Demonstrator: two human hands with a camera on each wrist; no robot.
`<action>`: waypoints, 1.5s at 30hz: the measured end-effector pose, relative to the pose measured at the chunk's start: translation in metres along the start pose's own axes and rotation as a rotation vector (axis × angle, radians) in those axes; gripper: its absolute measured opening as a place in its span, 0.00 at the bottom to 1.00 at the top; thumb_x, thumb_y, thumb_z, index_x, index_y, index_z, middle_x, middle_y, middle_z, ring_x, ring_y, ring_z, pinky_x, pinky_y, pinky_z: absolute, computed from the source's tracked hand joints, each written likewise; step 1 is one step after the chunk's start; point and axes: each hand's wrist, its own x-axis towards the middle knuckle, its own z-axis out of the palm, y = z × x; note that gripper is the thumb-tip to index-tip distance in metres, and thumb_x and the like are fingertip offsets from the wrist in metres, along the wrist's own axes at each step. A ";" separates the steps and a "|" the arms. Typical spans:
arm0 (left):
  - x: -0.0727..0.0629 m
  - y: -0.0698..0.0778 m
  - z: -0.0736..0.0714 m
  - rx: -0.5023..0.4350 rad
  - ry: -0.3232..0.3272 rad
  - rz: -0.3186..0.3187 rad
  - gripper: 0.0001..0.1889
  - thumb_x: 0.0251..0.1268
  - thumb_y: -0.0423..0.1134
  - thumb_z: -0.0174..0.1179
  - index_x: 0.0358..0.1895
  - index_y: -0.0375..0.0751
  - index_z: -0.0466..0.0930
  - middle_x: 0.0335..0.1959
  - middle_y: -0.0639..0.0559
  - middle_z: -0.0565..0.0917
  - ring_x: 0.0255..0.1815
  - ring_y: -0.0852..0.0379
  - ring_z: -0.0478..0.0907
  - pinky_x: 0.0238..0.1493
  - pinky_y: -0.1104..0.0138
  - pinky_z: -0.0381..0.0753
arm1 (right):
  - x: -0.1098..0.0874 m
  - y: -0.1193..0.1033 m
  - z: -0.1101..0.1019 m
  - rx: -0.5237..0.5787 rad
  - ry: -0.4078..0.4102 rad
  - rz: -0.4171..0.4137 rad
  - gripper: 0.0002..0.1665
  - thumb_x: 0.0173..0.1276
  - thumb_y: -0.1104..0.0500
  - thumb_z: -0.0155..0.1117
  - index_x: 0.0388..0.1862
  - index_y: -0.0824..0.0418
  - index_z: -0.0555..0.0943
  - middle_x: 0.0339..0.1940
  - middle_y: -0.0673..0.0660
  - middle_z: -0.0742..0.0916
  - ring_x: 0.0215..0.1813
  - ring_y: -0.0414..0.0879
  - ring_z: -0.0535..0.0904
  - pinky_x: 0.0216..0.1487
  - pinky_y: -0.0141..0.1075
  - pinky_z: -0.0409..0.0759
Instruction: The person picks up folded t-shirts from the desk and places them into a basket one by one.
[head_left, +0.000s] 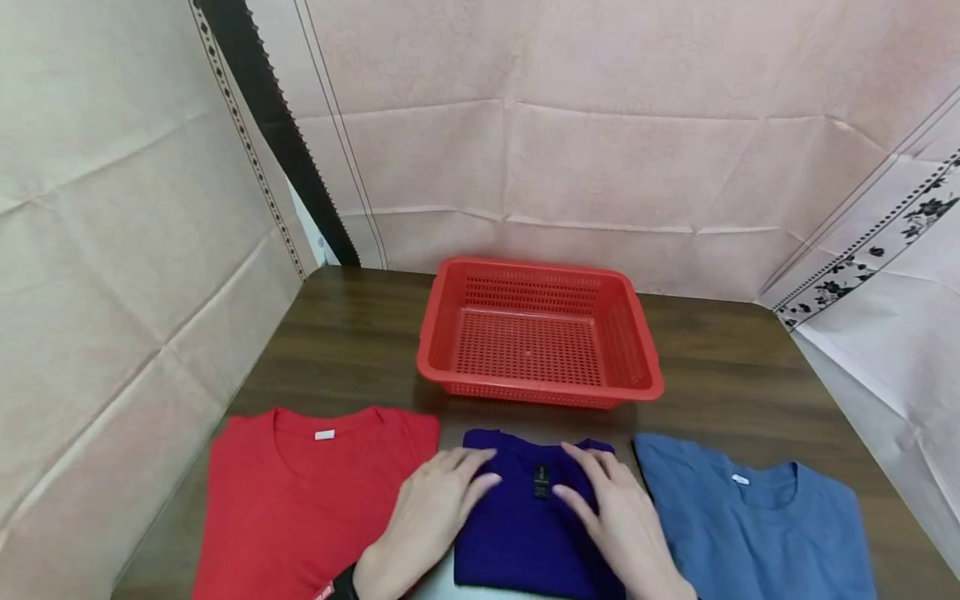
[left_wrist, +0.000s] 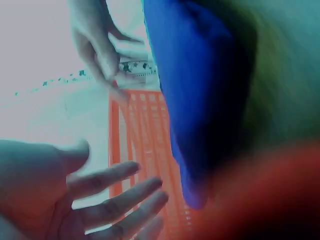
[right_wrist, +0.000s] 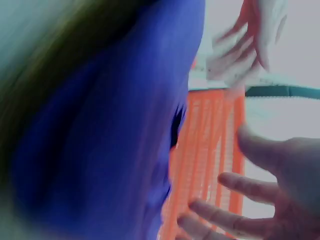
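A folded dark purple T-shirt [head_left: 525, 533] lies in the middle of the table, its collar toward the basket and a black label inside the neck. Over its left side is my left hand [head_left: 431, 508], fingers spread and slightly bent. My right hand [head_left: 618, 517] is over the right side in much the same pose. Neither one grips the cloth. In the left wrist view, the left hand's fingers [left_wrist: 117, 202] are apart beside the shirt [left_wrist: 195, 90]. The right wrist view has the right hand [right_wrist: 280, 185] spread beside the shirt too.
A red plastic basket [head_left: 528, 333] with nothing in it stands behind the purple shirt. To the left lies a folded red T-shirt [head_left: 292, 500], to the right a folded blue T-shirt [head_left: 772, 525]. Pale patterned sheets [head_left: 637, 150] hang around the brown table [head_left: 360, 333].
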 end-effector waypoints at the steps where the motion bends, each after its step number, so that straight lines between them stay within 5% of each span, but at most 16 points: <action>1: 0.000 -0.003 -0.003 -0.013 0.007 -0.051 0.08 0.71 0.50 0.63 0.44 0.53 0.86 0.37 0.58 0.86 0.40 0.54 0.85 0.31 0.60 0.82 | -0.001 0.006 -0.002 0.001 0.016 0.021 0.27 0.63 0.50 0.77 0.60 0.50 0.83 0.45 0.51 0.86 0.41 0.46 0.84 0.37 0.45 0.82; 4: -0.005 -0.018 -0.012 -0.076 -0.050 -0.192 0.10 0.71 0.43 0.64 0.28 0.54 0.80 0.21 0.66 0.78 0.22 0.63 0.78 0.17 0.67 0.71 | -0.006 0.026 -0.012 0.003 -0.023 0.139 0.15 0.65 0.53 0.75 0.49 0.54 0.85 0.32 0.44 0.86 0.28 0.39 0.79 0.27 0.41 0.77; 7: -0.013 -0.033 -0.019 -0.244 -0.218 -0.282 0.13 0.72 0.40 0.62 0.25 0.54 0.79 0.19 0.68 0.77 0.19 0.70 0.74 0.21 0.70 0.70 | -0.011 0.046 -0.021 0.044 -0.231 0.328 0.09 0.71 0.52 0.69 0.42 0.56 0.85 0.25 0.44 0.84 0.24 0.39 0.76 0.25 0.40 0.74; 11: -0.018 -0.043 -0.016 -0.581 -0.435 -0.349 0.09 0.75 0.40 0.59 0.38 0.41 0.85 0.25 0.60 0.84 0.22 0.67 0.82 0.27 0.72 0.79 | -0.013 0.062 -0.021 0.207 -0.481 0.522 0.13 0.75 0.49 0.62 0.40 0.56 0.84 0.20 0.47 0.81 0.19 0.44 0.75 0.21 0.38 0.74; 15: -0.013 -0.040 -0.003 -0.846 -0.526 -0.437 0.19 0.77 0.43 0.57 0.53 0.27 0.81 0.34 0.48 0.88 0.29 0.56 0.87 0.29 0.68 0.86 | -0.010 0.065 -0.010 0.417 -0.533 0.539 0.19 0.75 0.45 0.61 0.41 0.60 0.83 0.16 0.50 0.80 0.15 0.47 0.76 0.19 0.39 0.77; 19: -0.012 -0.029 0.011 -1.016 -0.547 -0.510 0.25 0.77 0.44 0.57 0.61 0.21 0.73 0.40 0.39 0.89 0.36 0.51 0.88 0.34 0.62 0.87 | -0.010 0.060 0.001 0.538 -0.571 0.515 0.24 0.75 0.42 0.61 0.30 0.60 0.79 0.14 0.50 0.78 0.15 0.46 0.76 0.21 0.38 0.78; 23: -0.011 -0.018 0.023 -1.178 -0.591 -0.586 0.32 0.77 0.45 0.58 0.72 0.25 0.62 0.55 0.38 0.85 0.55 0.45 0.83 0.55 0.53 0.83 | -0.010 0.056 0.006 0.577 -0.579 0.495 0.25 0.73 0.43 0.63 0.25 0.60 0.78 0.16 0.49 0.79 0.20 0.44 0.77 0.25 0.34 0.75; 27: -0.009 -0.011 0.034 -1.320 -0.598 -0.634 0.41 0.75 0.42 0.60 0.80 0.30 0.46 0.72 0.34 0.69 0.72 0.38 0.67 0.70 0.44 0.66 | -0.010 0.057 0.008 0.792 -0.619 0.504 0.25 0.75 0.47 0.63 0.50 0.71 0.80 0.34 0.55 0.89 0.35 0.46 0.86 0.37 0.36 0.83; 31: -0.009 -0.011 0.037 -1.431 -0.585 -0.683 0.42 0.75 0.36 0.59 0.80 0.30 0.42 0.72 0.31 0.69 0.70 0.38 0.70 0.67 0.48 0.72 | -0.012 0.059 0.012 1.145 -0.712 0.602 0.35 0.77 0.51 0.61 0.71 0.72 0.65 0.54 0.60 0.87 0.52 0.53 0.86 0.50 0.44 0.85; 37: -0.009 -0.016 0.019 -1.589 -0.598 -0.718 0.36 0.76 0.34 0.57 0.79 0.32 0.48 0.67 0.38 0.76 0.63 0.46 0.79 0.59 0.55 0.81 | -0.015 0.059 0.004 1.456 -0.775 0.669 0.26 0.80 0.56 0.55 0.71 0.64 0.64 0.58 0.58 0.85 0.58 0.54 0.83 0.57 0.46 0.83; 45: 0.005 -0.010 -0.025 -1.672 -0.610 -0.676 0.32 0.76 0.36 0.57 0.77 0.34 0.54 0.65 0.42 0.79 0.60 0.49 0.81 0.57 0.57 0.82 | -0.006 0.043 -0.032 1.555 -0.769 0.594 0.16 0.82 0.61 0.50 0.65 0.59 0.71 0.58 0.60 0.86 0.59 0.56 0.83 0.57 0.48 0.83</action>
